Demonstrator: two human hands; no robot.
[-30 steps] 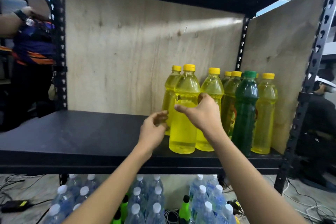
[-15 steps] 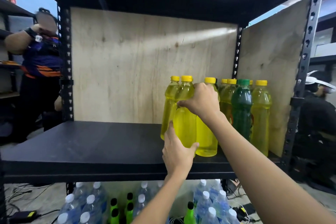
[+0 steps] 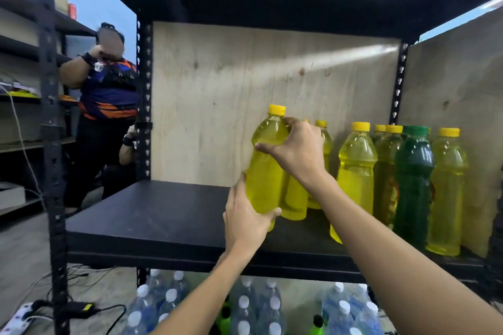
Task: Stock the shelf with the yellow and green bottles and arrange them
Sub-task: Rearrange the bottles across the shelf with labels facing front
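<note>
— Black steel shelf (image 3: 163, 215), plywood back (image 3: 231, 103). What is hidden or cut off?

— Biggest first: the plywood side panel (image 3: 462, 76) runs off the right edge of the frame. A person (image 3: 109, 95) at the upper left is partly behind the shelf post. The clear water bottles (image 3: 168, 304) on the floor are clipped by the bottom edge. Near the centre, a second yellow bottle (image 3: 295, 204) has its neck and cap behind the right hand (image 3: 295, 149). The left hand (image 3: 245, 217) covers the base of the front yellow bottle (image 3: 265, 171), so I can't tell whether it touches the board.

— And the hands?

— The left hand wraps the front bottle's lower body, thumb across its face. The right hand curls over its shoulder just under the cap, thumb stretched along the front (whether it clasps the second bottle too is unclear).

— What stands where?

— Right of centre, a capped, upright row: a yellow bottle (image 3: 356, 171), darker labelled bottles (image 3: 386, 177), one green bottle (image 3: 413, 171), and another yellow one (image 3: 447, 185) nearest the side panel, all holding liquid. A rear yellow bottle (image 3: 325, 141) peeks out just right of the right hand. Small black-capped green bottles (image 3: 226, 318) sit among the water bottles.
</note>
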